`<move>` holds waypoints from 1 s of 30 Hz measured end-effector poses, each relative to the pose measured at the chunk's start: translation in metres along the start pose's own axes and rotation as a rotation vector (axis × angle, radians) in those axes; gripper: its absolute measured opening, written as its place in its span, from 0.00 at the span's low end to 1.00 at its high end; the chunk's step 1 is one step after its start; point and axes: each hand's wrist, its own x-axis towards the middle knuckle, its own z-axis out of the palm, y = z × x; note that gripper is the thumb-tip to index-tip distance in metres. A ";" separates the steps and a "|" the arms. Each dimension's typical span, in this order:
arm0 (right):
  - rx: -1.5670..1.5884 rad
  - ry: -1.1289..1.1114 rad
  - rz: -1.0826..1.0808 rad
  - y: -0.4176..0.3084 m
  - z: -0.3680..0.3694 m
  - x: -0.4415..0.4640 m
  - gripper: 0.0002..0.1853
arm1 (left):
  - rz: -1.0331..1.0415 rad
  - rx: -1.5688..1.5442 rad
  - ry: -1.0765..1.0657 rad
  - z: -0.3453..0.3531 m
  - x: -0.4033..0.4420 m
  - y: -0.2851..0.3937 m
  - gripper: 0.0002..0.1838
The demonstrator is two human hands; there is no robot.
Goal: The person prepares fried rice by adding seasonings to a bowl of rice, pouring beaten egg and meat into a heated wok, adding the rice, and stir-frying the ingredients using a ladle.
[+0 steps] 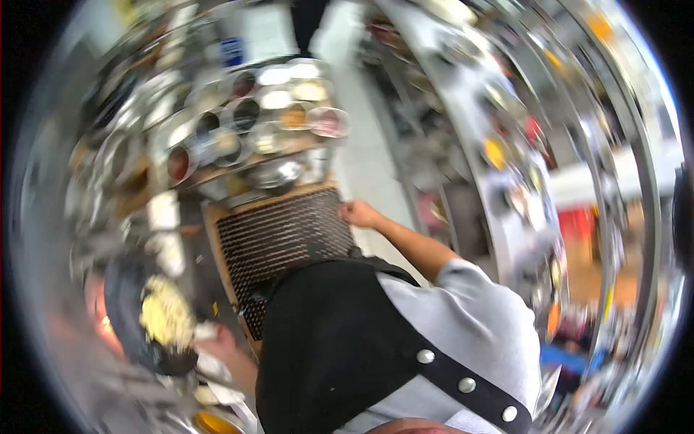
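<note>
At the lower left a dark wok [126,311] holds a heap of pale yellow food [166,315], perhaps noodles. My left hand [220,343] is closed at the wok's near side, around its handle, with something white, possibly a cloth, at the fingers. An orange glow shows by the wok's outer rim. Out to the right, my right hand [358,215] hangs with curled fingers over the edge of a slatted floor mat [282,228]. I see nothing in it, though the picture is blurred.
Ahead stands a cart with several round containers [278,98] of ingredients and a metal bowl [275,173] below. A long steel counter [499,210] with dishes and shelves runs along the right. Dark clothing of another person [309,25] shows at the top.
</note>
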 end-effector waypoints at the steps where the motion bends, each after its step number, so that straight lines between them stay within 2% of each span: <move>1: 0.380 0.027 0.382 0.024 -0.041 -0.036 0.23 | 0.082 0.038 0.099 0.034 -0.032 -0.010 0.33; 2: 0.620 0.299 0.501 0.048 -0.076 -0.074 0.24 | 0.194 0.061 0.192 0.066 -0.068 -0.025 0.35; 3: 0.853 0.565 0.596 0.073 -0.104 -0.109 0.26 | 0.163 0.111 0.187 0.067 -0.080 -0.042 0.34; 4: 0.928 0.818 0.612 0.079 -0.117 -0.136 0.29 | 0.131 0.146 0.197 0.059 -0.070 -0.029 0.33; 5: 1.013 1.028 0.601 0.112 -0.136 -0.170 0.31 | 0.051 0.366 0.070 0.049 -0.064 -0.040 0.23; 6: 1.161 1.172 0.586 0.149 -0.155 -0.203 0.31 | 0.037 0.396 0.046 0.053 -0.069 -0.061 0.23; 8: 1.301 1.467 0.640 0.161 -0.202 -0.262 0.31 | -0.009 0.780 -0.126 0.064 -0.086 -0.105 0.14; 9: 1.290 1.535 0.639 0.183 -0.226 -0.284 0.31 | -0.177 0.701 -0.154 0.074 -0.082 -0.123 0.12; 10: 1.280 1.598 0.639 0.206 -0.249 -0.303 0.32 | -0.177 0.706 -0.165 0.090 -0.089 -0.141 0.12; 12: 1.247 1.672 0.642 0.230 -0.293 -0.332 0.31 | -0.304 0.794 -0.313 0.136 -0.115 -0.177 0.14; 15: 1.186 1.621 0.744 0.260 -0.331 -0.352 0.25 | -0.247 0.982 -0.481 0.204 -0.174 -0.228 0.19; 17: 0.961 1.692 0.922 0.286 -0.334 -0.354 0.24 | -0.195 1.125 -0.568 0.222 -0.181 -0.254 0.21; 20: -0.313 1.531 0.802 0.442 -0.288 -0.371 0.18 | -0.306 1.142 -0.633 0.235 -0.203 -0.281 0.20; 22: 0.417 1.590 0.726 0.296 -0.289 -0.366 0.13 | -0.422 1.268 -0.609 0.246 -0.223 -0.287 0.19; 23: 0.409 1.517 0.685 0.264 -0.280 -0.359 0.14 | -0.452 1.295 -0.641 0.249 -0.231 -0.290 0.17; 24: 0.263 1.384 0.724 0.274 -0.266 -0.353 0.13 | -0.478 1.318 -0.661 0.249 -0.236 -0.293 0.16; 25: 0.439 1.316 0.675 0.184 -0.266 -0.328 0.12 | -0.459 1.303 -0.687 0.244 -0.235 -0.300 0.16; 28: 0.443 0.840 0.411 0.151 -0.218 -0.253 0.09 | -0.415 1.345 -0.834 0.242 -0.220 -0.322 0.16; 29: 0.580 0.669 0.454 0.124 -0.202 -0.217 0.08 | -0.427 1.315 -0.836 0.249 -0.214 -0.326 0.18; 30: 0.562 0.481 0.418 0.061 -0.198 -0.181 0.08 | -0.442 1.286 -0.854 0.254 -0.209 -0.329 0.20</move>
